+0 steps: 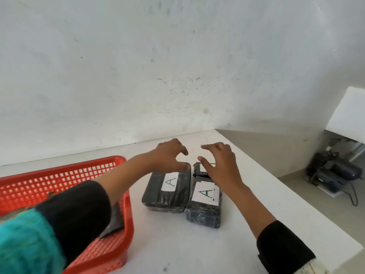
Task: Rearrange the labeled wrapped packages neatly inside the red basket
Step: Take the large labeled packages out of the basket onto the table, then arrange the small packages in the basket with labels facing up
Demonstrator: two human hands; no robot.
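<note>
Two black wrapped packages sit side by side on the white table, touching along their long edges, both out of the basket. Left package (166, 189) has a white "A" label facing up; right package (204, 202) has the same label and sits a bit nearer to me. There's a smaller dark wrapped piece (199, 171) at the far end of the right one; can't tell if it's a third package or part of the wrap. My left hand (169, 153) is over the far end of the left package, fingers spread and curled, thumb at or near its top edge; nothing gripped. My right hand (219, 163) is over the far end of the right package, also open, nothing held. Both hands are set at the far ends, I'd say, so I can pull the pair together or pick up one each. The red basket (65, 175) is to the left, just beside the left package, my left forearm crossing its rim. Something dark lies inside it (116, 220), mostly hidden by my sleeve, probably another package. Nothing blocks the way to the basket except its near wall, which I'd need to lift over. Table edge is close on the right, with cables and gear (333, 175) on the floor below.
</note>
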